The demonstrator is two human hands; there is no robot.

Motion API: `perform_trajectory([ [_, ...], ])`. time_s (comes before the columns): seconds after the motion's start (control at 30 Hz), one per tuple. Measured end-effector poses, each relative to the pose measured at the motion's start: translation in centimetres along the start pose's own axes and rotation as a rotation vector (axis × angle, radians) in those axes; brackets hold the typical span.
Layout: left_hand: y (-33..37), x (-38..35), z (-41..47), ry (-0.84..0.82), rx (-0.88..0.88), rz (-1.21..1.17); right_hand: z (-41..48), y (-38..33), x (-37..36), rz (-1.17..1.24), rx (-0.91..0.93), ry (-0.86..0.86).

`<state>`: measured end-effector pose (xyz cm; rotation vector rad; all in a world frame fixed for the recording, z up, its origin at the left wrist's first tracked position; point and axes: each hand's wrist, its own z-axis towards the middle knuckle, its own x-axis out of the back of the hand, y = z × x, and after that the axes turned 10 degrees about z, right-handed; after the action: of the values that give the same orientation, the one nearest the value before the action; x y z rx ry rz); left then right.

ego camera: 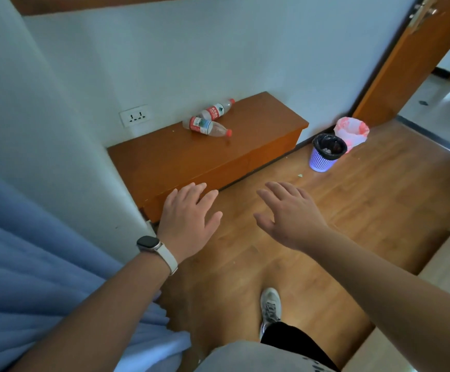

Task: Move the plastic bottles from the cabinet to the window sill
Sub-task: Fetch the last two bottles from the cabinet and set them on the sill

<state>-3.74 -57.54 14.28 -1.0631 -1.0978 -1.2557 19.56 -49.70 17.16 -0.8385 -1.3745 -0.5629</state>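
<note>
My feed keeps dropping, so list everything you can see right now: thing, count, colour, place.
bottles: 2, clear with red labels and red caps, lying on the cabinet near the wall, second behind the first
cabinet: 1, orange-brown wood, low against the wall
socket: 1, white, on the wall above the cabinet
bins: 2, one purple with a black liner, one with a pink-white bag, on the floor right of the cabinet
door: 1, brown, open, top right
curtain: 1, blue, at left
watch: 1, dark face, pale strap, left wrist
shoe: 1, grey, on the floor
left hand: open, empty
right hand: open, empty
</note>
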Motion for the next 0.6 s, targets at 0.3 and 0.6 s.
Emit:
perform_trajectory([
  [0.3, 0.6, -0.3, 7.3, -0.037, 0.076, 0.063, 7.8, 5.4, 0.2, 0.060, 0.046, 0.009],
  [0.6, 5.1, 0.2, 19.7, -0.055, 0.059, 0.171, 14.1, 16.4, 2.7, 0.104, 0.050, 0.041],
])
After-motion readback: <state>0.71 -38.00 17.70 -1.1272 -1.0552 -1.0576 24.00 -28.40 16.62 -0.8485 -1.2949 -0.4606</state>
